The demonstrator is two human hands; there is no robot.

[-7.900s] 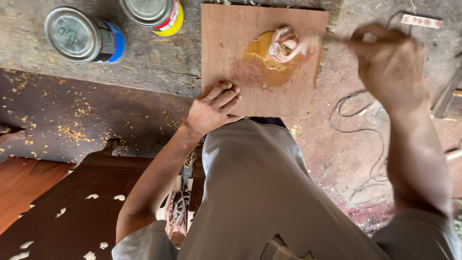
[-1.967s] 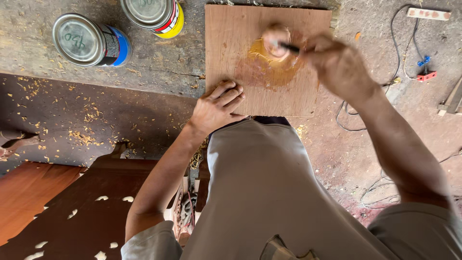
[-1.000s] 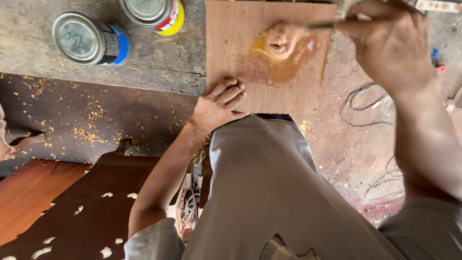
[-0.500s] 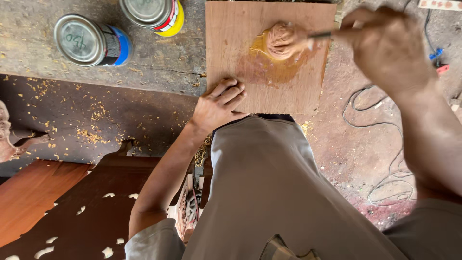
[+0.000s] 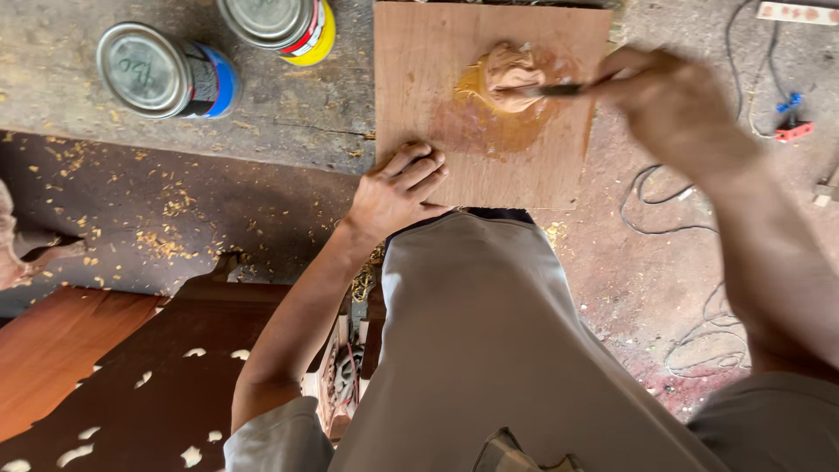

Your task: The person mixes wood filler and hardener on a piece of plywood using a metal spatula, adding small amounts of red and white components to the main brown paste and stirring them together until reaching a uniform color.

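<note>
Tan putty [image 5: 511,77] sits mid-board beyond my right hand [image 5: 669,100], whose fingers pinch the blade [image 5: 551,89] touching it, while my left hand [image 5: 395,194] presses flat, fingers spread, on the plywood board's [image 5: 419,79] near corner.

Soft, even daylight, moderately bright; no hard shadows on the plywood board [image 5: 489,105], faint glare on the tin lids [image 5: 140,65]. The counter's [image 5: 288,114] underside and the floor beneath fall into dim shade. Right hand [image 5: 673,105] motion-blurred; thin tool [image 5: 551,89] smeared, possibly a blade; wide-angle stretch at edges.
</note>
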